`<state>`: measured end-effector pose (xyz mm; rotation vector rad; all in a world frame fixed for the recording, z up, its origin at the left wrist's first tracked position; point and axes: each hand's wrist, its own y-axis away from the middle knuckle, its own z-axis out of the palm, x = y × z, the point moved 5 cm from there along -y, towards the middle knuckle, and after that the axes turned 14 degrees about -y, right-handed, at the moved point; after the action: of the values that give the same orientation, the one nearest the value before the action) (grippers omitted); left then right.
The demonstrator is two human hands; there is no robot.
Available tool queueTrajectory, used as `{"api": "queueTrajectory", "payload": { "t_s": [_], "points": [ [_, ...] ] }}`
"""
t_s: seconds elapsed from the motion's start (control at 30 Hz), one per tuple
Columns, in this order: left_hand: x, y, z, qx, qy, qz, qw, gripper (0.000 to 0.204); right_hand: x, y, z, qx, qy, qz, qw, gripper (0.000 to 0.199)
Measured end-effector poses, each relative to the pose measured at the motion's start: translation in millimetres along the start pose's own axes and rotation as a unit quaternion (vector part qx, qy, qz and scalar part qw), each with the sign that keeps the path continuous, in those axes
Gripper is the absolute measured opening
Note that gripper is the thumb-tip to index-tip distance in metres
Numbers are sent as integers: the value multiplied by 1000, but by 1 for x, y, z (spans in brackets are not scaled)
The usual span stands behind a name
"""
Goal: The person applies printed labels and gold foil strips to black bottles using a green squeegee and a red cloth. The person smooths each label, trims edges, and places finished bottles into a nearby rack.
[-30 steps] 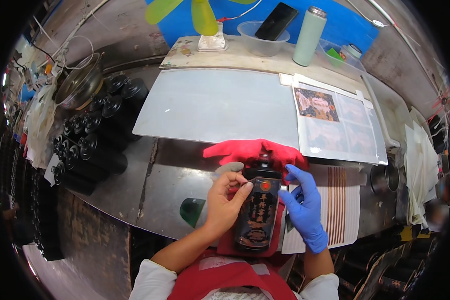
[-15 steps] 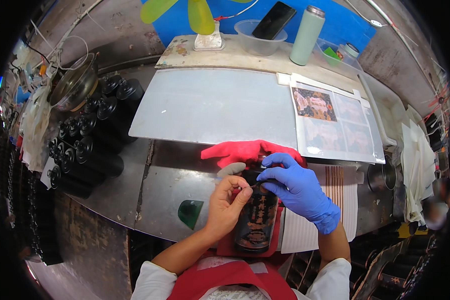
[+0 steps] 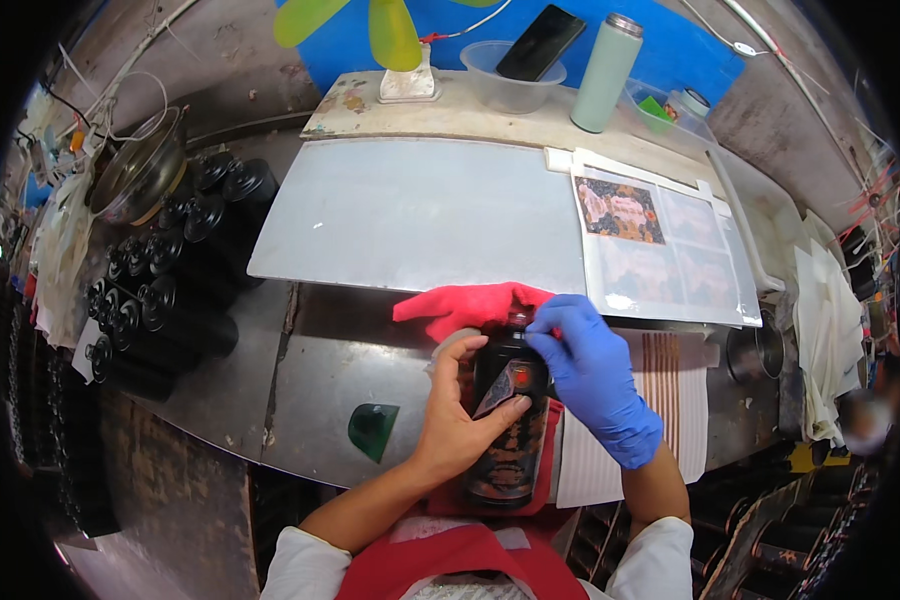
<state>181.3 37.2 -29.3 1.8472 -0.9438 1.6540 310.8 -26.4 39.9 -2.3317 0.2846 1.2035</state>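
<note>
A dark glossy bottle with orange lettering and patterning stands in front of me, its neck pointing away. My left hand, bare, wraps its left side, the thumb pressed on the front. Above that thumb an angled greyish patch with an orange-red spot shows on the bottle. My right hand, in a blue glove, is at the right of the bottle's neck with curled, closed fingers; what they pinch is hidden. A red cloth or glove lies behind the neck. A dark green flat piece rests on the metal bench to the left.
Several black lidded bottles crowd the left beside a metal bowl. A pale board and a printed sheet lie behind the bottle. A striped cloth is at right. Flask, phone and fan stand farther back.
Both hands were pinching together at the bottle's upper front. My left hand has since spread around the bottle, and my right has drawn away toward the neck. The spotted patch has come into view.
</note>
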Motion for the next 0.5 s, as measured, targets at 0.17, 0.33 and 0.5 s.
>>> {"api": "queueTrajectory", "payload": {
  "t_s": [0.17,0.33,0.5],
  "points": [
    [-5,1,-1,-1,41,-6,999,71,0,12,-3,3,-116,197,973,31],
    [-4,1,0,16,19,11,1000,69,13,13,5,31,-138,203,969,27],
    [-4,1,-1,6,15,3,1000,70,6,11,7,21,-144,222,964,23]
  ]
}}
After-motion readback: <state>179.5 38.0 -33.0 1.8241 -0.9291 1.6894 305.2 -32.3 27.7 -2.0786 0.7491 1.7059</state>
